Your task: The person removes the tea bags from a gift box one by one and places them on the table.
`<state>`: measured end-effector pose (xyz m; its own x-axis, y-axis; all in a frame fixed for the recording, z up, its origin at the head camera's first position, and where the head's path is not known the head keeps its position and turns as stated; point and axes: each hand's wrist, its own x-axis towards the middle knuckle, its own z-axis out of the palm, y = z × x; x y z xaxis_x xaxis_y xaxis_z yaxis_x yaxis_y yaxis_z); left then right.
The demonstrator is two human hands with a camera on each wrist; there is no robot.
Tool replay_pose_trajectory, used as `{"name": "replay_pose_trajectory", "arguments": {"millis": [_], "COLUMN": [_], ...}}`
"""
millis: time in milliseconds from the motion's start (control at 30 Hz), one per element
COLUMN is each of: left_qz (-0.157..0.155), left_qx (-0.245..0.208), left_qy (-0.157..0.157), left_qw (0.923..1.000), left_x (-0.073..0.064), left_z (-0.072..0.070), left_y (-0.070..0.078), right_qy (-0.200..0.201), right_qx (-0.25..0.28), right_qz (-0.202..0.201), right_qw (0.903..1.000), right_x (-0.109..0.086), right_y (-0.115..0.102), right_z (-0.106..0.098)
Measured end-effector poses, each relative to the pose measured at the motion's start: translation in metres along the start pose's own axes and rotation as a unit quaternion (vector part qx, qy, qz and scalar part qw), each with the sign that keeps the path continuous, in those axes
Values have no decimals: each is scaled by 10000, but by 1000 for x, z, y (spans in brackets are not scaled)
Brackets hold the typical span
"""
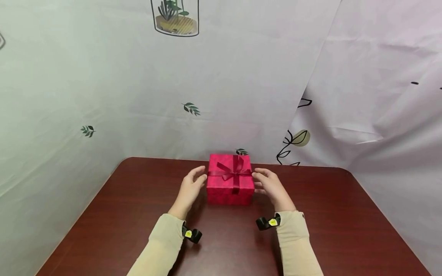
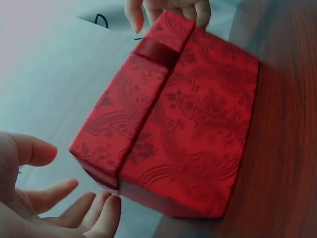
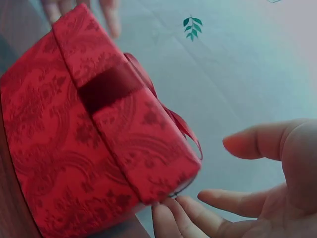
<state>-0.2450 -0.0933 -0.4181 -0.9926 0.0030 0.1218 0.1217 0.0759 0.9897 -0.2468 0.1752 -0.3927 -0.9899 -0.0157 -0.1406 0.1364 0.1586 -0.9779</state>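
A red gift box (image 1: 230,196) with a patterned surface and a dark red ribbon bow (image 1: 235,174) on its lid stands near the table's far edge. My left hand (image 1: 192,188) is at its left side, fingers spread and loosely bent, fingertips right by the lid's corner (image 2: 96,173). On the opposite side my right hand (image 1: 271,186) mirrors it, thumb apart from the fingers, with some fingertips (image 3: 166,218) at the lid's lower edge. Neither hand is curled round the box. The lid's seam shows in both wrist views.
The dark reddish-brown table (image 1: 228,245) spreads out in front of the box and to both sides. Behind it hangs a pale cloth backdrop (image 1: 241,76) with printed leaves. A black strap device (image 1: 193,234) sits on the left wrist, and another strap device (image 1: 267,223) on the right.
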Motion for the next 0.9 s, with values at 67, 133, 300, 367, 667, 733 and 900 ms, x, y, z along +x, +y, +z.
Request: {"name": "replay_pose_trajectory", "arguments": {"millis": [67,133,300,367,667,733,900], "left_qz": [-248,-449,-652,-678,-906,-948,-1054], "left_qx": [-214,-366,-546,-656,-1011,-1045,-1083], "left_qy": [-108,-236,-424,-491,-448,-471,-531], "left_qw": [9994,9980,9955,9943,9897,9889,9871], "left_x": [-2,-3,-5,-5,0,0,0], "left_z": [1,1,-1,-3,-5,-4,-3], "left_y": [-3,-4,-5,-6,-4,-4,-4], "right_qy": [3,13,-7,-17,-102,-100,-86], "right_qx": [35,46,36,8,155,162,91], "right_qz": [40,49,-62,-129,-204,-169,-132], "right_qw": [10000,10000,10000,9999,9996,9997,9998], "right_x": [-1,-1,-1,0,3,3,2], "right_y": [2,5,11,10,8,8,9], "right_z": [3,5,8,7,7,6,5]}}
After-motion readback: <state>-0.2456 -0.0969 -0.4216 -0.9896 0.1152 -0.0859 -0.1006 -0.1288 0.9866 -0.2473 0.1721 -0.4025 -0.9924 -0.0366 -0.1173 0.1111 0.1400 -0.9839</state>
